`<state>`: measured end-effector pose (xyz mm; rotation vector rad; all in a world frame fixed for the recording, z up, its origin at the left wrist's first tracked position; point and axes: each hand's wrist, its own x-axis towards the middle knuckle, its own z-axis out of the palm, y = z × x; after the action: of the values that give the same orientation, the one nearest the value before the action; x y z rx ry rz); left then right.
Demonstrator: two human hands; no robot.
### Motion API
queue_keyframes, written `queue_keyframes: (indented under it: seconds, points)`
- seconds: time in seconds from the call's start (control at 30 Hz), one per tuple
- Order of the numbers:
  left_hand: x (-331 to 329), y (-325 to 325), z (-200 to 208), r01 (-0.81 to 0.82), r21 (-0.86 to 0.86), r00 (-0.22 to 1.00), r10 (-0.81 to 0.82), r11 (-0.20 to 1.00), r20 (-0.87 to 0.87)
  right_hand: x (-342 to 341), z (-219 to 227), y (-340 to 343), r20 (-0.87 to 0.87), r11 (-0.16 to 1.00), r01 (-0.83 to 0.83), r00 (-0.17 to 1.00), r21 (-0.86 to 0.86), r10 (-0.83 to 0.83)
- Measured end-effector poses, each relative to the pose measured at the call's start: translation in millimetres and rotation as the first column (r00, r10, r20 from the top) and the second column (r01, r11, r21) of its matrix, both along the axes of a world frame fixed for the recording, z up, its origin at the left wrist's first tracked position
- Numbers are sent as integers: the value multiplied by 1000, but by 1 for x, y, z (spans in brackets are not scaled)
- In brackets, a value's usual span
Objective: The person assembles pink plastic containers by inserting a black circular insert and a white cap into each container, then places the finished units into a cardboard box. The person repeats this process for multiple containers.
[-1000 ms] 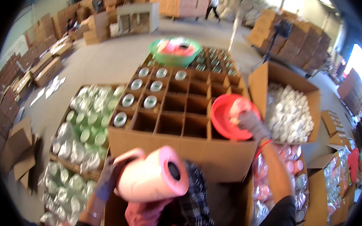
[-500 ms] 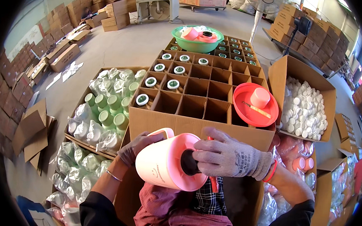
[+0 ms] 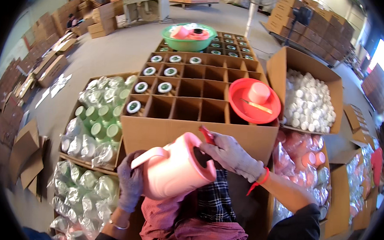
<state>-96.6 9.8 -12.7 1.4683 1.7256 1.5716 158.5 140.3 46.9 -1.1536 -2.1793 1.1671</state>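
"Hands first: how are they set?"

"Both wear grey gloves. The left hand (image 3: 131, 180) is curled against the side of a pink jug (image 3: 173, 167), below its handle; some of its fingers are hidden, so I can't tell how far round they reach."

"And the right?"

"The right hand (image 3: 234, 155) is mostly closed, gripping a red tool (image 3: 206, 135) that sticks out past the fingers. Its fingertips are at the dark round part (image 3: 203, 158) in the jug's end, and whether they press on it I can't tell."

"Where is the jug, exactly?"

"Above the person's lap, tipped over, that dark end facing right. It's on the near side of a divided carton (image 3: 200, 133)."

"What's in the carton?"

"White-rimmed green tops (image 3: 133, 106) show in compartments on its left. On its right front corner rests a red basin (image 3: 241, 110) with a pink cup (image 3: 258, 93) and a slim tool (image 3: 259, 107) inside."

"And round about?"

"A green bowl (image 3: 188, 44) of pink pieces beyond, a box of white caps (image 3: 305, 100) to the right, green containers (image 3: 99, 130) to the left, and pink containers (image 3: 309, 159), partly in clear plastic, at lower right."
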Motion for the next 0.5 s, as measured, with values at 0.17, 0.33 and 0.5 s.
queue_keyframes:
  seconds: [0.17,0.33,0.5]
  points:
    - [16,2,67,90,-242,654,-240,966,-717,32,-1,41,51,871,16,998,492,-47]
    - [20,19,66,163,-462,624,-454,872,-636,105,-42,130,303,720,237,789,652,-534]
    - [2,35,31,487,-351,836,-310,799,453,163,-84,167,271,654,177,808,735,-523]
